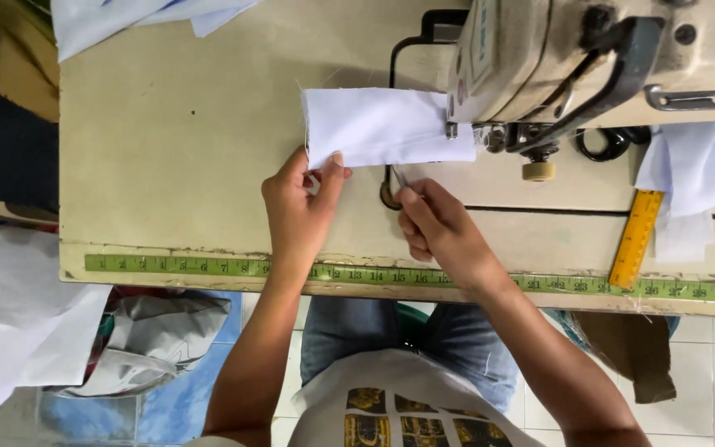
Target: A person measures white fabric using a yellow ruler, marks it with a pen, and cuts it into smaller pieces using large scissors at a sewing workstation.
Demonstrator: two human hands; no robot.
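Observation:
A folded white fabric piece (382,126) lies on the sewing table, its right end under the presser foot of a cream sewing machine (589,58). My left hand (301,207) pinches the fabric's lower left corner between thumb and fingers. My right hand (439,228) sits just below the fabric's lower edge, fingers closed around a small metal tool, likely thread snips (392,184), whose tip points up toward the cloth.
A beige table (175,141) has a green measuring tape (184,266) along its front edge and a yellow ruler (636,238) at right. White cloth (687,178) hangs beside the machine, more (126,16) at the top left. Fabric bundles (18,331) lie on the floor.

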